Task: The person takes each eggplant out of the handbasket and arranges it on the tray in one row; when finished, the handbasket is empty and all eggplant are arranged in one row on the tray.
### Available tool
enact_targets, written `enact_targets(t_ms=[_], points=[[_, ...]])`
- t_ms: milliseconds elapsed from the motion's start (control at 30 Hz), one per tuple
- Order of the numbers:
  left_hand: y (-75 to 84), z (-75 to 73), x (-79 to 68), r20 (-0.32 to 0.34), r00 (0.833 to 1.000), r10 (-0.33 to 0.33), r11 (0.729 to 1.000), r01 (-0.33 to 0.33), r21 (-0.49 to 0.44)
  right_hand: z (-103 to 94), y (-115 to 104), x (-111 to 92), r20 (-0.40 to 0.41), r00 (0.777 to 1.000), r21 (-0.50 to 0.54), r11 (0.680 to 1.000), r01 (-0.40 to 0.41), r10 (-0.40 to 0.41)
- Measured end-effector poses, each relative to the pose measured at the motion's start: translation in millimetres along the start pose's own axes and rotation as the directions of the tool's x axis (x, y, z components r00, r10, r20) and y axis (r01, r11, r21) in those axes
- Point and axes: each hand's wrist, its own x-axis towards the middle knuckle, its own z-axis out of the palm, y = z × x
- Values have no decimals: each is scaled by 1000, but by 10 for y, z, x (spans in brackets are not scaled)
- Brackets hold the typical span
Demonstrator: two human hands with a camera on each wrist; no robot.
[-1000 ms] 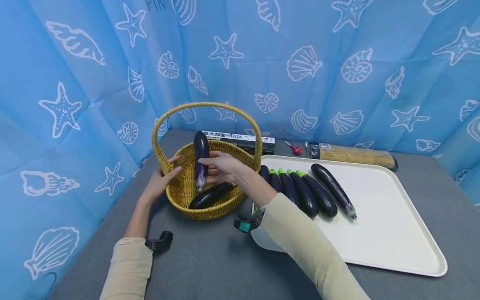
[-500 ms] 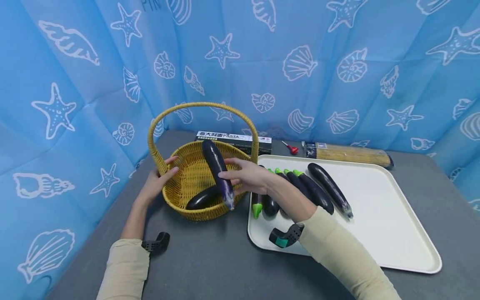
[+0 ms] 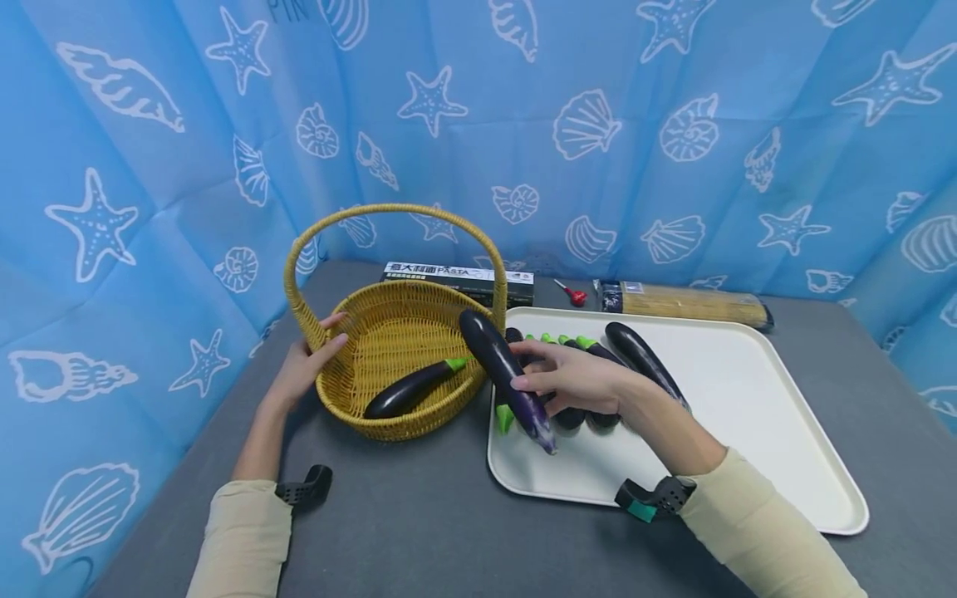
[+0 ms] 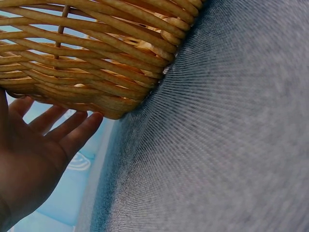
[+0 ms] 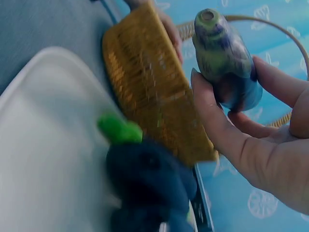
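Note:
My right hand (image 3: 579,378) grips a dark purple eggplant (image 3: 504,374) between thumb and fingers, over the left edge of the white tray (image 3: 777,465). In the right wrist view, the eggplant's pale, blunt end (image 5: 217,43) sticks out past my fingers. My left hand (image 3: 302,370) holds the wicker basket (image 3: 404,428) at its left rim, thumb and fingers around the foot of the handle. The left wrist view shows its fingers (image 4: 77,133) against the weave. Inside the basket lies one eggplant (image 3: 407,392) with a green stem. Several more eggplants (image 3: 643,353) lie on the tray, partly hidden by my right hand.
Behind the basket stands a dark pasta box (image 3: 478,285). A red lollipop (image 3: 574,295) and a pack of long pasta (image 3: 688,305) lie behind the tray. A blue curtain (image 3: 523,149) hangs along the back and left of the grey table (image 3: 419,515).
My right hand has carried the eggplant rightward out of the basket and over the tray's left side, tilting it along the way. The left hand stays at the basket's rim.

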Motion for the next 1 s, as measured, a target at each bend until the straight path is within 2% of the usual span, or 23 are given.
enact_targets(t_ms=[367, 600, 800, 1000], points=[[7, -6, -14, 9, 1000, 5, 1000, -5, -4, -410, 329, -435, -80, 996, -10, 1000, -25, 24], [-4, -12, -16, 10, 1000, 14, 1000, -14, -3, -690, 414, -746, -141, 990, 9, 1000, -26, 27], [-5, -11, -20, 9, 1000, 10, 1000, -10, -1, -992, 448, -965, -214, 976, 0, 1000, -28, 28], [9, -8, -20, 9, 1000, -2, 1000, 2, 12, -1313, 530, -1135, -282, 958, -6, 998, -63, 59]])
